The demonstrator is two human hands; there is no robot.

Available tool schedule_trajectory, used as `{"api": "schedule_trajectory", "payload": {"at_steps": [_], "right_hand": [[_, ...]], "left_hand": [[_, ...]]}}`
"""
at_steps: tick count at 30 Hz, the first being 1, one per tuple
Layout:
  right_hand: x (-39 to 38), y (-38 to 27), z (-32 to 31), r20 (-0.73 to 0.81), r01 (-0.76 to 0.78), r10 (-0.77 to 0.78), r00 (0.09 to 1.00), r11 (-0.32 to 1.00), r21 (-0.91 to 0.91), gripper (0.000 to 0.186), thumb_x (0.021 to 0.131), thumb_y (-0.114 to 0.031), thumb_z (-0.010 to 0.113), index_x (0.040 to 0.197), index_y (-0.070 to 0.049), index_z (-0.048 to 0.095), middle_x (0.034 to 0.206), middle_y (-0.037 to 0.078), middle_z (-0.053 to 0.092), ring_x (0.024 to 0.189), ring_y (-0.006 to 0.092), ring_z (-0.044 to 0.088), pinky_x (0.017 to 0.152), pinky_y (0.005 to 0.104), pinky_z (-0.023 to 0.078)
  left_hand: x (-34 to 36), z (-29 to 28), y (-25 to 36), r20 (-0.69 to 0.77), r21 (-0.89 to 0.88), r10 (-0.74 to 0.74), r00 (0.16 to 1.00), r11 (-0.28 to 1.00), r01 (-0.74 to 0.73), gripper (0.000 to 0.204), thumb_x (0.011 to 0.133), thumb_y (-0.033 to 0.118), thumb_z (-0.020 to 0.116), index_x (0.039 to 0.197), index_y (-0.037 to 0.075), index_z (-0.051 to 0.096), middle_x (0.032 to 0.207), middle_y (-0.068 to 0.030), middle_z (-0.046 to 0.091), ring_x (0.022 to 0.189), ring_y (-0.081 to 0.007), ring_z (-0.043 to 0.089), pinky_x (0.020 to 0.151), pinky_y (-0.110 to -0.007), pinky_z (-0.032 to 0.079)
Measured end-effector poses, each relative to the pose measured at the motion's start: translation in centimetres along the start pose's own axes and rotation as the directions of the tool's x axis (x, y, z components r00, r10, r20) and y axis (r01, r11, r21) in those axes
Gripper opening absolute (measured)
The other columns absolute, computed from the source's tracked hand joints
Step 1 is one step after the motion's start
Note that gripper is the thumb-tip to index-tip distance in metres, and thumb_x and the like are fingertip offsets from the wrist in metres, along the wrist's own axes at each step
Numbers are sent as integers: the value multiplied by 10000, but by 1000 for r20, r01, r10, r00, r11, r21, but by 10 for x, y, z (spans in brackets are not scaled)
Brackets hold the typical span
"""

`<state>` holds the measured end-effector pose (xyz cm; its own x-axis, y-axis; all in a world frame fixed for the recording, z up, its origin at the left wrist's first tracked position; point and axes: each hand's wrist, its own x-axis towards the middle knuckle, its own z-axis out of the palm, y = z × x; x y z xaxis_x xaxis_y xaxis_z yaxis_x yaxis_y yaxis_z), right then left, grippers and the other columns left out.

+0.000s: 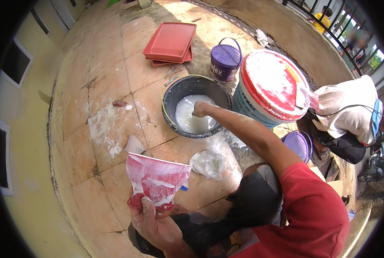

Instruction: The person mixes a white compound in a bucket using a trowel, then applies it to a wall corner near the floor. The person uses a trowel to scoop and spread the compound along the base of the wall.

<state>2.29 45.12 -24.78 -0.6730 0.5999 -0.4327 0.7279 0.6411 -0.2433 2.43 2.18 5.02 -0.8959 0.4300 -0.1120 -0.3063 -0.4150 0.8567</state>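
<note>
The red scraper [157, 177] looks smooth plastic (under white smears), the black bucket [196, 87] matt plastic.

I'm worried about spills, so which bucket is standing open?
The black bucket, below the right hand: its white contents show, while the large red-lidded bucket, far purple pail and purple pail by the co-worker are lidded.

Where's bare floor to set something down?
Best: orange floor tiles between the yellow wall and the white-smeared red flat spreader in the left hand. Also tiles between that wall and the red rectangular trays. Crowded: black round bucket, purple lidded pail, red-lidded round tub; the right hand is over the bucket.
</note>
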Motion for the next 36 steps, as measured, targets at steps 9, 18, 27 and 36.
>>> {"api": "schedule_trajectory", "payload": {"at_steps": [9, 18, 27, 36], "right_hand": [[-58, -11, -38, 464, -463, 16, 886, 86, 882, 321, 1059, -308, 500, 779, -151, 527, 582, -55, 389, 426, 57, 314, 356, 243, 275], [-276, -1, -275, -392, 163, 331, 858, 549, 820, 431, 1068, -338, 548, 741, -62, 600, 635, 12, 568, 483, 93, 538, 409, 251, 458], [-293, 94, -292, -653, -91, 251, 715, 959, 268, 283, 841, 15, 557, 1048, 80, 739, 911, 211, 758, 791, 262, 745, 753, 354, 592], [-255, -31, -234, -589, -112, -29, 808, 973, -201, 201, 830, -9, 534, 934, 13, 704, 949, 245, 716, 911, 420, 702, 838, 517, 545]], "left_hand": [[3, -2, 1, 11, 35, 47, 999, 998, -48, 312, 961, 71, 612, 1246, -43, 554, 1224, -138, 609, 1094, -214, 610, 935, -328, 504], [12, -6, 1, 51, -118, -41, 998, 992, 47, 313, 963, 27, 595, 1262, -53, 548, 1253, -154, 596, 1167, -239, 583, 1000, -383, 489], [7, -5, 3, 33, -131, 4, 999, 991, 0, 320, 978, 30, 577, 1285, -50, 539, 1264, -149, 599, 1149, -233, 599, 971, -375, 507], [15, -24, 31, -61, -63, 90, 994, 994, -93, 364, 977, 48, 582, 1329, -21, 524, 1306, -148, 595, 1115, -237, 620, 825, -365, 556]]}}
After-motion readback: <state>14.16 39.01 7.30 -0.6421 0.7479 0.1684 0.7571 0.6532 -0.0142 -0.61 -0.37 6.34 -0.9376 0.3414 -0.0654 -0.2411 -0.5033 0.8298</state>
